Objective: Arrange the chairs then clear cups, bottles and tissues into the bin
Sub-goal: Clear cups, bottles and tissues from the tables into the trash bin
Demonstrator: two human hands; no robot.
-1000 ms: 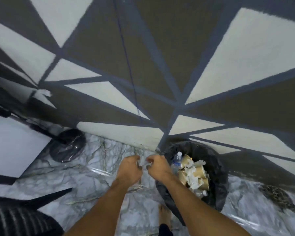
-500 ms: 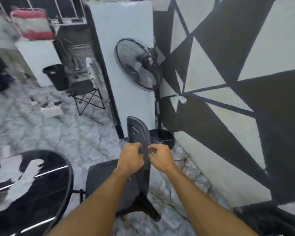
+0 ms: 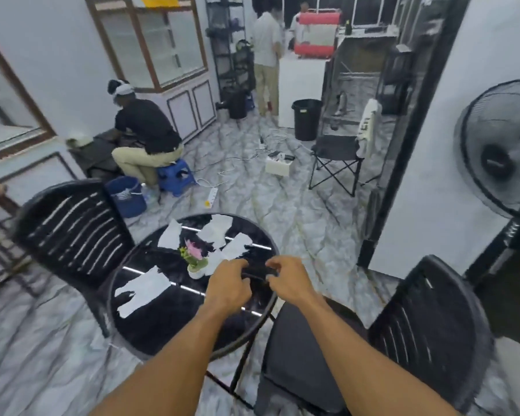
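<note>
My left hand (image 3: 228, 285) and my right hand (image 3: 288, 277) hover close together over the near edge of a round glossy black table (image 3: 162, 334). Both have curled fingers and I see nothing between them. A small pot with a pink flower (image 3: 196, 261) stands on the table just left of my left hand. White patches (image 3: 143, 288) show on the tabletop; I cannot tell whether they are tissues or reflections. One black slatted chair (image 3: 72, 232) stands to the table's left, a second (image 3: 430, 322) to its right beside my right arm. A black bin (image 3: 306, 118) stands far back.
A standing fan (image 3: 505, 151) and a white pillar are at the right. A folding chair (image 3: 336, 157), a white box (image 3: 278, 165), a power strip (image 3: 212, 198) and cables lie on the marble floor. One person sits on a blue stool (image 3: 176, 175) by a blue bucket (image 3: 126, 196); others stand far back.
The view has swung left, from the full bin by the patterned wall, past the fan and chair, to the table. My hands stay together in front of me.
</note>
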